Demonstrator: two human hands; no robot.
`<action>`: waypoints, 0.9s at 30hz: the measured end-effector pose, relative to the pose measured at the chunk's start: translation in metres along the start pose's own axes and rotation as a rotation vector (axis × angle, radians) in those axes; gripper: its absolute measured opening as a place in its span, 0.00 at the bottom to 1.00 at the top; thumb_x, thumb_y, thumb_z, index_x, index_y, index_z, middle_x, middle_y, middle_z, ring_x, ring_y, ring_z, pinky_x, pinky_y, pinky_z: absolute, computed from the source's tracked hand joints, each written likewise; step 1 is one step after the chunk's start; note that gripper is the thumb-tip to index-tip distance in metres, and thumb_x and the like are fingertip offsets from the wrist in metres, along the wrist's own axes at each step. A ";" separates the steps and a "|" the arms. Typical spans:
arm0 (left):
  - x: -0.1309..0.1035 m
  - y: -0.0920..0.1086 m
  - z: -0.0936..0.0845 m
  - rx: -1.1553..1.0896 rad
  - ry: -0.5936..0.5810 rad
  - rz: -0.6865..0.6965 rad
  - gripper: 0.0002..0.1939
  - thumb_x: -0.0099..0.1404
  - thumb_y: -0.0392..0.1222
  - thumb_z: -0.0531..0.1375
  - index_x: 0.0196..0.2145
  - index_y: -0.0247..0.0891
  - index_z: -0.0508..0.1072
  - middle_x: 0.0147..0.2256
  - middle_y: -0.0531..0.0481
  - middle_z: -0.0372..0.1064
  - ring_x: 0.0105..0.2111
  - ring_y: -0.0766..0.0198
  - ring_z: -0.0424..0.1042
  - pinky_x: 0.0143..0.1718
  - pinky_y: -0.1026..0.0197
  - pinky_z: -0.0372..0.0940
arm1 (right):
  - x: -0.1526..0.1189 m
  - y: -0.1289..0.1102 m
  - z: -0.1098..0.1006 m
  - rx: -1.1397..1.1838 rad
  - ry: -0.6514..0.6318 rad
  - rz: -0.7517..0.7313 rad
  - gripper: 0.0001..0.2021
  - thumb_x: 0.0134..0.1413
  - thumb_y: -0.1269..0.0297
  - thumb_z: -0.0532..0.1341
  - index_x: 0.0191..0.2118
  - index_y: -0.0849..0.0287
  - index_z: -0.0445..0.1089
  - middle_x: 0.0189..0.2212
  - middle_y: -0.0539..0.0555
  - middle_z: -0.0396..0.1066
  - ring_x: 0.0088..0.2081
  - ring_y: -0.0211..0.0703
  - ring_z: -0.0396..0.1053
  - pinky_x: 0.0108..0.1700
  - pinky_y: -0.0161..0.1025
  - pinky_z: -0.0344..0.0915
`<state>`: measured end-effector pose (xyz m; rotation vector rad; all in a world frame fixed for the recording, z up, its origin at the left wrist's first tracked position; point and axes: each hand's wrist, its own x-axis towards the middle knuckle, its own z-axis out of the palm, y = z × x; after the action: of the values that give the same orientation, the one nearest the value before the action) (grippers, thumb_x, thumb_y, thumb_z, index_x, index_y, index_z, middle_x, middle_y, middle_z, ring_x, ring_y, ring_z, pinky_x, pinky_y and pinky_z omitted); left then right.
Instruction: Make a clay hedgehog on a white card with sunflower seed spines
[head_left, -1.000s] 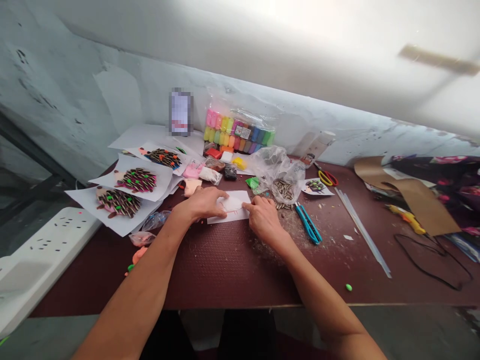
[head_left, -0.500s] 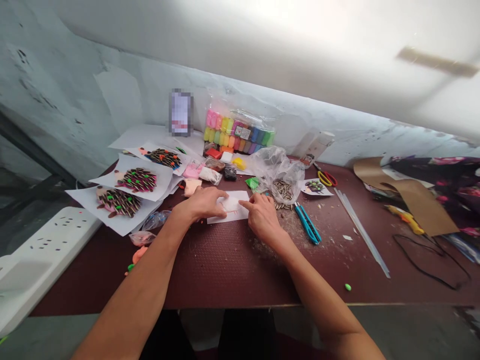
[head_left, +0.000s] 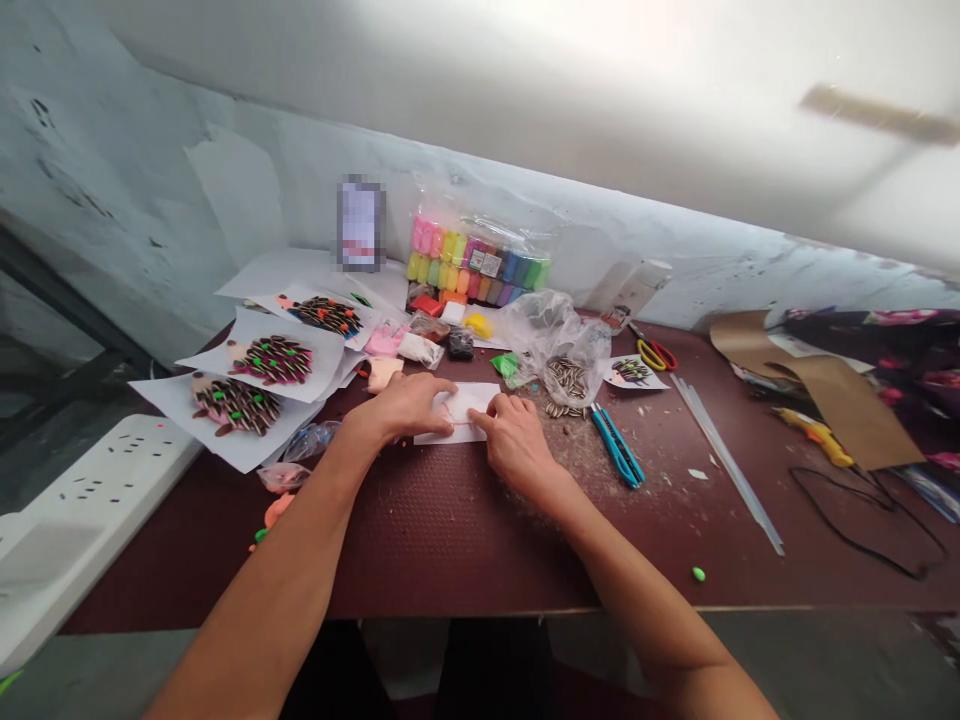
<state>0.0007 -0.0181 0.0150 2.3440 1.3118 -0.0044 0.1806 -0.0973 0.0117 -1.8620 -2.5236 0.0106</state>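
Note:
On a small white paper [head_left: 480, 392] with a thin orange-red outline on it, both of my hands rest. My left hand [head_left: 405, 408] lies at the paper's left side, thumb and forefinger spread apart, the fingertips touching the sheet. From the right, my right hand [head_left: 517, 445] reaches in with its forefinger pressed on the middle of the paper and the other fingers curled. I see nothing held in it. A pale lump of clay [head_left: 385, 375] sits just behind my left hand. Striped sunflower seeds [head_left: 568, 380] lie in a clear bag beyond my right hand.
Seed-covered hedgehog pictures [head_left: 274, 360] are stacked at left, near a white power strip [head_left: 97, 490]. Coloured clay packs [head_left: 480, 265] lean on the wall. At right are a blue utility knife [head_left: 618, 447], scissors [head_left: 656, 354], glue sticks [head_left: 727, 465] and a yellow glue gun [head_left: 814, 437].
My right hand has shifted slightly left, its forefinger moving inward from the paper's right edge. My left hand stays in place. The view has moved very slightly.

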 end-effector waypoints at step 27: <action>-0.011 0.009 -0.012 -1.034 -0.192 0.323 0.29 0.63 0.44 0.61 0.61 0.41 0.63 0.56 0.39 0.70 0.51 0.56 0.72 0.50 0.53 0.68 | 0.003 0.002 0.004 0.455 0.464 -0.029 0.08 0.64 0.62 0.59 0.38 0.55 0.77 0.35 0.53 0.74 0.41 0.42 0.68 0.46 0.40 0.59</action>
<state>-0.0007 -0.0265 0.0318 1.5574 0.5789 0.4301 0.1820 -0.0943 0.0076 -1.4493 -2.0238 0.1257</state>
